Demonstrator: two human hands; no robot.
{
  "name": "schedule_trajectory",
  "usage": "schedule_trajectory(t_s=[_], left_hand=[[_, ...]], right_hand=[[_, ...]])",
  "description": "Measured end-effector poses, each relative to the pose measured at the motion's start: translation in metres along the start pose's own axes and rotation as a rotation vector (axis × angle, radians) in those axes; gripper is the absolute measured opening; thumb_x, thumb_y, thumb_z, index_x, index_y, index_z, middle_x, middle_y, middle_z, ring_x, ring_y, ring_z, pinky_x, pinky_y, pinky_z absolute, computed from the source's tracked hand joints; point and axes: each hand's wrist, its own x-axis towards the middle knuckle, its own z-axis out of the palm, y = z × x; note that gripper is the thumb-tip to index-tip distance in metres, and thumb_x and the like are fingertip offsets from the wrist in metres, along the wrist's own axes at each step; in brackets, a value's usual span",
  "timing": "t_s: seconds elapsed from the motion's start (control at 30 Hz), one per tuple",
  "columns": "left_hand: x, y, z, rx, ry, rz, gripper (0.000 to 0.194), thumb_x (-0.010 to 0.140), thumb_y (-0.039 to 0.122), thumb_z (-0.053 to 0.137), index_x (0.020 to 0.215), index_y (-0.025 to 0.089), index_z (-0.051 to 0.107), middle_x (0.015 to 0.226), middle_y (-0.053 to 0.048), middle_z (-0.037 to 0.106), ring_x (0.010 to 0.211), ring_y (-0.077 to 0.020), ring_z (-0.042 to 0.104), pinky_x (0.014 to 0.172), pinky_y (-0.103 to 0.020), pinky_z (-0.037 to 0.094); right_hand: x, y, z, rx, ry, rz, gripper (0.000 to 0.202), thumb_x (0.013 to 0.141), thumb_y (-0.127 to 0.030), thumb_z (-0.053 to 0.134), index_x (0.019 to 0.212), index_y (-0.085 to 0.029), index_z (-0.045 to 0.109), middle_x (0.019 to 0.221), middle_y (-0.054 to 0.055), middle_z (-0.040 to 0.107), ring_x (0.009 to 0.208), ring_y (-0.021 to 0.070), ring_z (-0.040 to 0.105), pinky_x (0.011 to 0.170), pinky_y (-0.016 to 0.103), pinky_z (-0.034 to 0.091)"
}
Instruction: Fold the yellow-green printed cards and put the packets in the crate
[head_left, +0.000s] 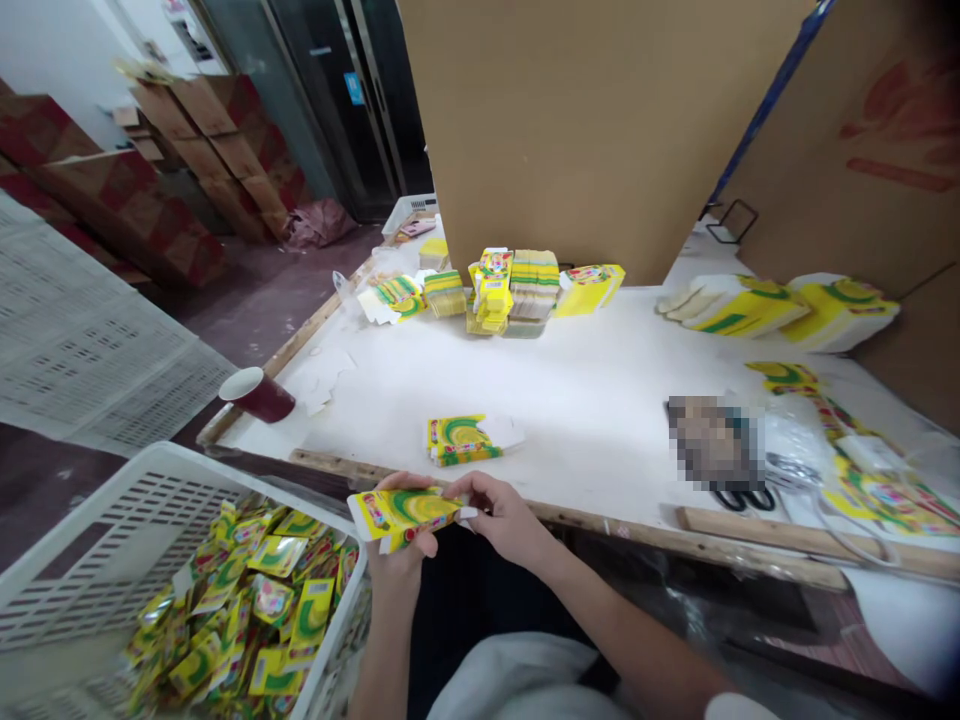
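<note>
A yellow and green printed carton (405,510) is held in front of me, just off the table's front edge. My left hand (401,550) grips it from below, thumb at the near side and fingers behind. At the carton's right end, my right hand (495,515) pinches a white flap between thumb and fingers. Beyond my hands, a small pile of flat cartons (465,440) lies on the white table (570,390), with white flaps pointing right. Whether the held carton has anything inside cannot be seen.
A white plastic basket (169,465) at lower left holds many cartons (247,600). A dark red cup (262,395) lies tilted at the table's left corner. Carton stacks (532,285) stand against a cardboard sheet (585,130). Scissors handles (742,497) and a wooden strip (750,530) are at right.
</note>
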Motion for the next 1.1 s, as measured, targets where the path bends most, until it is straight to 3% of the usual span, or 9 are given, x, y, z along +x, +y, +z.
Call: schedule_trajectory(t_s=[0.17, 0.33, 0.43, 0.6, 0.7, 0.8, 0.87, 0.97, 1.1], left_hand=[[0.003, -0.002, -0.008, -0.027, -0.092, -0.062, 0.094, 0.033, 0.049, 0.083, 0.117, 0.024, 0.052, 0.107, -0.008, 0.061, 0.098, -0.0246, 0.059, 0.083, -0.034, 0.050], [0.008, -0.016, -0.006, 0.048, 0.229, -0.120, 0.026, 0.059, 0.027, 0.076, 0.080, 0.016, 0.065, 0.076, -0.001, 0.068, 0.071, -0.0127, 0.062, 0.072, -0.025, 0.051], [0.016, -0.016, -0.002, 0.104, 0.283, -0.121, 0.020, 0.060, 0.025, 0.074, 0.075, 0.015, 0.065, 0.074, -0.002, 0.068, 0.069, -0.0126, 0.062, 0.072, -0.026, 0.051], [0.028, 0.032, 0.001, 0.349, 0.179, 0.150, 0.058, 0.059, 0.021, 0.075, 0.113, 0.020, 0.054, 0.112, -0.006, 0.059, 0.105, -0.0209, 0.057, 0.092, -0.035, 0.046], [0.033, 0.066, 0.006, 0.676, 0.110, 0.346, 0.053, 0.065, 0.023, 0.072, 0.114, 0.020, 0.052, 0.111, -0.007, 0.056, 0.108, -0.0226, 0.054, 0.097, -0.040, 0.042], [0.038, 0.075, 0.017, 1.048, -0.203, 0.267, 0.079, 0.058, 0.034, 0.076, 0.127, 0.020, 0.040, 0.125, -0.011, 0.050, 0.118, -0.0282, 0.045, 0.100, -0.045, 0.038], [0.039, 0.064, 0.022, 1.144, -0.391, 0.146, 0.077, 0.061, 0.035, 0.073, 0.127, 0.020, 0.038, 0.122, -0.012, 0.053, 0.114, -0.0291, 0.049, 0.094, -0.045, 0.043], [0.037, 0.038, 0.023, 1.171, -0.425, 0.001, 0.056, 0.068, 0.029, 0.063, 0.119, 0.018, 0.042, 0.109, -0.010, 0.059, 0.099, -0.0260, 0.059, 0.084, -0.041, 0.048], [0.026, 0.021, 0.017, 1.139, -0.315, 0.064, 0.057, 0.069, 0.028, 0.061, 0.120, 0.018, 0.038, 0.112, -0.010, 0.057, 0.102, -0.0243, 0.057, 0.086, -0.037, 0.047]], right_hand=[[0.008, 0.003, -0.003, 0.169, -0.026, 0.084, 0.026, 0.062, -0.011, 0.053, 0.086, -0.020, 0.059, 0.067, -0.005, 0.046, 0.059, 0.0090, 0.040, 0.055, 0.022, 0.031], [0.019, 0.005, -0.003, 0.091, -0.039, 0.094, 0.028, 0.061, -0.010, 0.053, 0.086, -0.019, 0.063, 0.063, -0.005, 0.046, 0.057, 0.0093, 0.039, 0.054, 0.022, 0.030], [0.029, 0.004, -0.009, -0.032, 0.026, 0.031, 0.028, 0.060, -0.008, 0.056, 0.084, -0.018, 0.066, 0.061, -0.005, 0.049, 0.056, 0.0101, 0.040, 0.054, 0.023, 0.032], [0.043, -0.008, -0.043, -0.380, 0.246, -0.313, 0.018, 0.070, -0.010, 0.058, 0.079, -0.021, 0.069, 0.074, 0.002, 0.062, 0.071, 0.0165, 0.052, 0.068, 0.030, 0.041], [0.045, -0.018, -0.053, -0.707, 0.233, -0.517, 0.023, 0.077, -0.005, 0.052, 0.079, -0.021, 0.068, 0.073, 0.003, 0.063, 0.076, 0.0175, 0.053, 0.075, 0.034, 0.040], [0.041, -0.029, -0.049, -0.830, 0.058, -0.689, 0.022, 0.080, -0.007, 0.051, 0.079, -0.023, 0.066, 0.073, 0.001, 0.063, 0.075, 0.0152, 0.053, 0.085, 0.036, 0.038], [0.037, -0.033, -0.043, -0.823, 0.017, -0.749, 0.020, 0.081, -0.010, 0.052, 0.080, -0.025, 0.065, 0.073, -0.002, 0.062, 0.077, 0.0145, 0.053, 0.095, 0.039, 0.034], [0.033, -0.030, -0.038, -0.686, 0.182, -0.652, 0.029, 0.078, -0.015, 0.057, 0.104, -0.027, 0.060, 0.094, 0.002, 0.060, 0.097, 0.0196, 0.053, 0.101, 0.045, 0.030], [0.034, -0.016, -0.026, -0.187, 0.272, -0.282, 0.056, 0.080, -0.026, 0.054, 0.133, -0.023, 0.035, 0.128, 0.011, 0.047, 0.114, 0.0247, 0.049, 0.095, 0.045, 0.041]])
